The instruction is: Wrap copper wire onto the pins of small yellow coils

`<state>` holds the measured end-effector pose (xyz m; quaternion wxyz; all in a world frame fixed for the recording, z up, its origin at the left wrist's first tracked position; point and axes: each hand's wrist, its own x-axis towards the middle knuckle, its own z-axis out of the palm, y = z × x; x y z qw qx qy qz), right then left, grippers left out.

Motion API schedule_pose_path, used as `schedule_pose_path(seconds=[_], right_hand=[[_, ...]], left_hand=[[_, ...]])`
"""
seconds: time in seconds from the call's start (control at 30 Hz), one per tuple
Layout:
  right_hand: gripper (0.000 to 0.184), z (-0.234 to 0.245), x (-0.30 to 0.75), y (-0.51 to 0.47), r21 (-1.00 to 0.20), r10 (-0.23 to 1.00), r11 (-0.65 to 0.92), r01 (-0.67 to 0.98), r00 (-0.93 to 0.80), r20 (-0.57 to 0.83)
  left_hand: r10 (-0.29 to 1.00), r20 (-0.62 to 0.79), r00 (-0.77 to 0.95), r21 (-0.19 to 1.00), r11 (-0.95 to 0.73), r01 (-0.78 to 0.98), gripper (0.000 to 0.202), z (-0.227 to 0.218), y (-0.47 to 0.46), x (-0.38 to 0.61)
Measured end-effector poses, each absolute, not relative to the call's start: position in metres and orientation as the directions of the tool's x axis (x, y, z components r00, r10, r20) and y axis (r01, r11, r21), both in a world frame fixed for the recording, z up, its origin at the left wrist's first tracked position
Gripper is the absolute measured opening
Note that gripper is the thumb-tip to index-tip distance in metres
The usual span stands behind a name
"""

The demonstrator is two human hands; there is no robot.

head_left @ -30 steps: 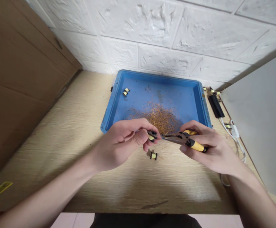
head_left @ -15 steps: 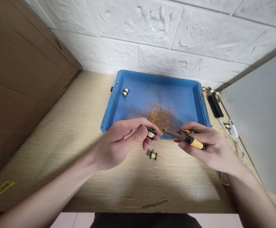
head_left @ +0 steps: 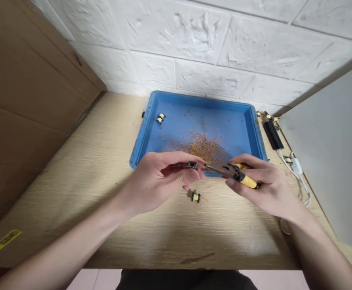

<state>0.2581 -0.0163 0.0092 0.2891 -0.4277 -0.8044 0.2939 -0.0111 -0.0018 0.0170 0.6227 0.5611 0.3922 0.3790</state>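
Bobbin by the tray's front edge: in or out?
Out: the yellow-taped bobbin lies on the wooden desk, clear of the blue tray.

**Both hands closed, close together**

The left hand [head_left: 160, 179] pinches thumb against fingertips, just beside the right hand [head_left: 262, 183], whose fingers curl closed. The left forearm [head_left: 73, 229] and right forearm [head_left: 317, 249] angle inward from the lower corners, wrists gently bent.

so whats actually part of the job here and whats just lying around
Part of the job:
left hand pinching a small coil bobbin
right hand holding yellow-handled pliers
copper wire tangle in blue tray
tray bobbin
table bobbin

Lying about:
black cylinder
white cable
cardboard sheet
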Motion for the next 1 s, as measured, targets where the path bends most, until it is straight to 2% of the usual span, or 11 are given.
schedule_pose_path(seconds=[0.13,0.23,0.47,0.6,0.73,0.83,0.9,0.97,1.0], right_hand=[[0.023,0.009,0.260,-0.016,-0.705,0.856,0.473,0.529,-0.466,0.224],[0.030,0.009,0.261,-0.016,-0.675,0.850,0.494,0.548,-0.468,0.242],[0.043,0.016,0.256,-0.020,-0.593,0.869,0.491,0.638,-0.410,0.279],[0.043,0.021,0.249,-0.024,-0.566,0.877,0.481,0.669,-0.368,0.309],[0.039,0.022,0.247,-0.024,-0.570,0.885,0.466,0.677,-0.338,0.321],[0.031,0.020,0.259,-0.016,-0.638,0.937,0.343,0.689,-0.204,0.284],[0.031,0.020,0.272,-0.010,-0.681,0.923,0.200,0.705,0.097,0.371],[0.027,0.020,0.282,-0.006,-0.676,0.900,0.173,0.716,0.165,0.404],[0.026,0.019,0.284,-0.005,-0.671,0.911,0.206,0.712,0.110,0.396]], left_hand=[[0.917,0.007,0.399,0.998,0.016,-0.056,0.009,0.015,-0.003,-0.011],[0.916,0.048,0.398,0.998,-0.028,-0.055,0.010,0.014,-0.005,-0.011],[0.929,0.163,0.333,0.984,-0.177,0.012,0.023,0.016,-0.010,-0.011],[0.909,0.275,0.312,0.948,-0.310,0.069,0.039,0.011,-0.011,-0.013],[0.888,0.348,0.302,0.913,-0.394,0.105,0.040,0.011,-0.011,-0.015],[0.814,0.383,0.436,0.867,-0.480,0.136,0.040,0.016,-0.015,-0.013],[0.746,0.400,0.533,0.854,-0.514,0.080,0.040,0.019,-0.017,-0.011],[0.792,0.372,0.484,0.890,-0.452,0.055,0.038,0.021,-0.017,-0.010],[0.836,0.348,0.424,0.915,-0.401,0.040,0.036,0.021,-0.016,-0.010]])
